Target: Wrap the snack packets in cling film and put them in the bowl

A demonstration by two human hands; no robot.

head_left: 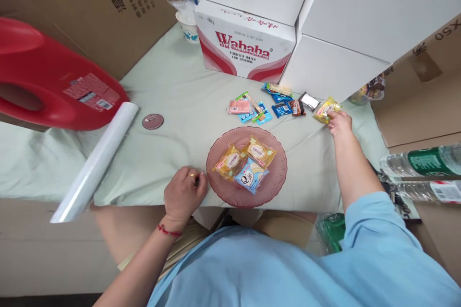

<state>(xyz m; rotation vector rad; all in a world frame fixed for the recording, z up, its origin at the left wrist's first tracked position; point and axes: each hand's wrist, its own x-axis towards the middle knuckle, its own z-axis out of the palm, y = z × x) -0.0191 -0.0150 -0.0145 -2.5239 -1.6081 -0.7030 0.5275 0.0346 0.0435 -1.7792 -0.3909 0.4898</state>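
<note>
My right hand [340,122], arm stretched out to the far right, has its fingers closed on the edge of a yellow wrapped snack packet [325,109]. Loosely curled, my left hand [183,191] rests at the table's front edge with nothing visible in it. Just right of that fist stands a pink ribbed glass plate [220,191]. Two yellow snack packets [230,162] and a blue-and-cream snack packet [251,176] lie in the plate. Beyond it are several small packets, among them a pink packet [239,107], a dark blue packet [282,109] and a brown packet [297,108].
A white-and-red water carton [245,43] stands at the back beside a paper cup [188,29]. At left are a big red jug [54,81], a roll of clear film [95,163] and a round brown disc [152,121]. Plastic bottles [428,160] lie at right.
</note>
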